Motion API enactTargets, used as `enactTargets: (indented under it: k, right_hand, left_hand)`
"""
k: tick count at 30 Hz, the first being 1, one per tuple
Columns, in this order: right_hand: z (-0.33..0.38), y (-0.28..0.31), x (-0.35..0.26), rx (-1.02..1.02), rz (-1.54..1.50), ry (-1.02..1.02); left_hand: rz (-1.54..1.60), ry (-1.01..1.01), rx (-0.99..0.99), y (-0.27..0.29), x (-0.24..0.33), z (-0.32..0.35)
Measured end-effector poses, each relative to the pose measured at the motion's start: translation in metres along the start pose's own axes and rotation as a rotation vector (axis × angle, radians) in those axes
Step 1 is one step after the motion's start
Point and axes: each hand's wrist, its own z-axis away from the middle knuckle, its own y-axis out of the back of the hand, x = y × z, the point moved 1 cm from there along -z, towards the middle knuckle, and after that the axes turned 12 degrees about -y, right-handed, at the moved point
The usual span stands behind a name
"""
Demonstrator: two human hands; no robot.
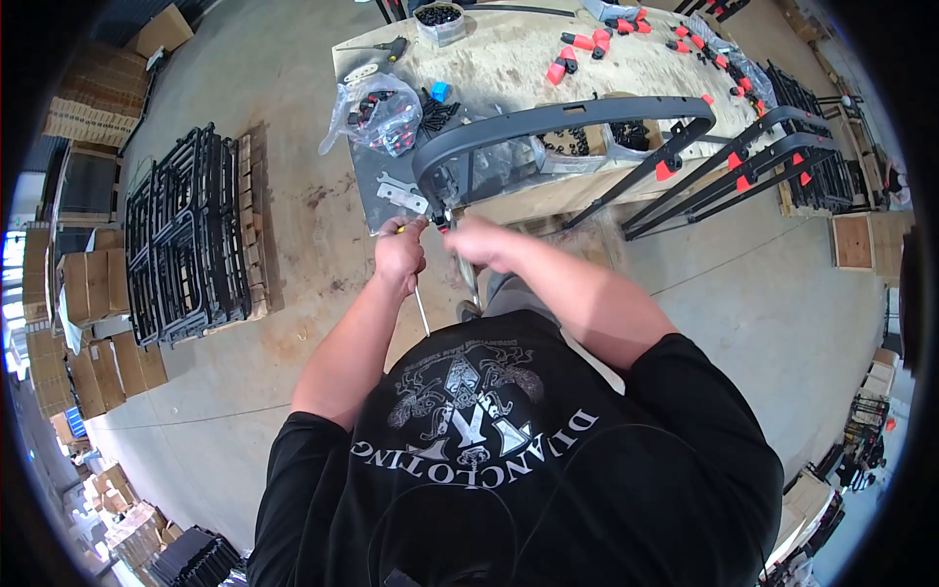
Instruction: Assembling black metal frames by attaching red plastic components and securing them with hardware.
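Note:
My left hand (399, 252) is closed around a screwdriver (423, 311); its thin metal shaft points back toward me and a bit of yellow shows by the fingers. Close on its right, my right hand (477, 243) is curled and slightly blurred. A long silvery tool (469, 278), its kind unclear, sticks out below that hand. Both hands are at the near left end of a curved black metal frame (548, 115), which lies across the table. A small black and red fitting (440, 223) sits at that end, partly covered by my fingers.
On the worktable (499, 59) are a bag of parts (383, 115), flat wrenches (401, 192), a tub of black pieces (438, 22) and several red clamps (587, 43). More black frames (758, 161) lean at right. Stacked frames (188, 235) stand on a pallet at left.

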Motion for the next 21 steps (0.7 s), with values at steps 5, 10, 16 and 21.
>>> enactTargets:
  k: [5,10,16,21]
  right_hand:
    - [0.001,-0.009,-0.011,0.458,0.728,0.064]
    - [-0.004,0.001,0.000,0.181,0.350,0.097]
    - [0.004,0.006,-0.014,-0.110,-0.232,-0.136]
    - [-0.059,0.007,0.037,0.770,0.734,0.295]
  left_hand:
    - [-0.063,0.004,-0.041,0.003,0.004,0.009]
    - [-0.041,-0.021,-0.019,0.000,0.001,0.005]
    - [-0.051,-0.009,-0.041,0.007,-0.001,0.002]
    - [-0.023,-0.025,-0.042,-0.009,0.004,0.007]
